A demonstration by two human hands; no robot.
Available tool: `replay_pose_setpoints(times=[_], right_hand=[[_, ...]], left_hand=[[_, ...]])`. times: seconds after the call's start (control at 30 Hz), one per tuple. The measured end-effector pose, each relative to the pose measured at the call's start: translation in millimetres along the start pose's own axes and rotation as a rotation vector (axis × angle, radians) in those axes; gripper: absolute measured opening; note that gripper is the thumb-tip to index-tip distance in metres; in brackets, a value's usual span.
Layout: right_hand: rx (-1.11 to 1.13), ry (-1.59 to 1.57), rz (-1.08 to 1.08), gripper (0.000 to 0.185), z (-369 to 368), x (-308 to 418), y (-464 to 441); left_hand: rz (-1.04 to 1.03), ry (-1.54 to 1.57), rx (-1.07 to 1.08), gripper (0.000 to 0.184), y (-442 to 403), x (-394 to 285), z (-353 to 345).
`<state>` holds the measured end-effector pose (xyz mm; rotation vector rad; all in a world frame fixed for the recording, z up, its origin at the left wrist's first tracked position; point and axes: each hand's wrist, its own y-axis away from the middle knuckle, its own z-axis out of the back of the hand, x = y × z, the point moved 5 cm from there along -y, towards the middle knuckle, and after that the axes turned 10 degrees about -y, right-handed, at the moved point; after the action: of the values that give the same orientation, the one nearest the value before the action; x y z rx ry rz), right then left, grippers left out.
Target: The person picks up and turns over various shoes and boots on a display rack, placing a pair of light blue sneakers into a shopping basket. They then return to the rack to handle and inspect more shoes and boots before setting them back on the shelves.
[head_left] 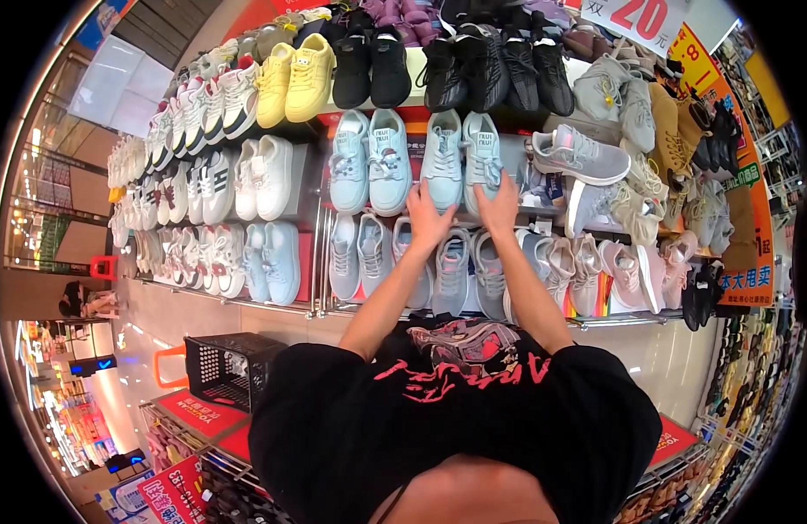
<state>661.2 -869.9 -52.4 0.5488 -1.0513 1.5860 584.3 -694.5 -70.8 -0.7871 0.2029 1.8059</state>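
Note:
My left hand point(430, 218) grips the toe of a light blue sneaker point(443, 153) on the middle tier of a shoe display. Its mate, another light blue sneaker point(482, 155), is gripped at the toe by my right hand point(498, 206). The two shoes sit side by side with their toes toward me. Just left of them stands a matching light blue pair point(387, 166) with decorated laces. Below my forearms, grey sneakers point(456, 271) line the lowest tier, partly covered by my arms.
Yellow sneakers point(309, 79) and black sneakers point(390, 70) stand on the upper tier. White sneakers point(274, 179) fill the left side. A grey sneaker point(582, 155) lies sideways at right. Behind me on the left is a black basket point(233, 371). A price sign point(639, 19) hangs above.

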Motion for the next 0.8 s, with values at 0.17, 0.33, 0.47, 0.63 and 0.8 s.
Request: replay_pose_setpoints(times=[0.17, 0.33, 0.47, 0.63, 0.8], right_hand=[[0.002, -0.168, -0.059, 0.076, -7, -6, -1], [-0.03, -0.221, -0.096, 0.078, -11, -11, -3], [0.003, -0.243, -0.125, 0.078, -9, -13, -14], [-0.003, -0.218, -0.112, 0.078, -13, -16, -16], [0.02, -0.239, -0.083, 0.08, -10, -18, -11]], left_hand=[[0.02, -0.023, -0.015, 0.1, -2, 0, 3], [0.062, 0.019, 0.071, 0.105, -11, 4, 4], [0.058, 0.05, 0.114, 0.105, -13, 6, 7], [0.016, 0.043, 0.084, 0.109, -12, 5, 9], [0.038, 0.035, 0.065, 0.107, -15, 7, 13]])
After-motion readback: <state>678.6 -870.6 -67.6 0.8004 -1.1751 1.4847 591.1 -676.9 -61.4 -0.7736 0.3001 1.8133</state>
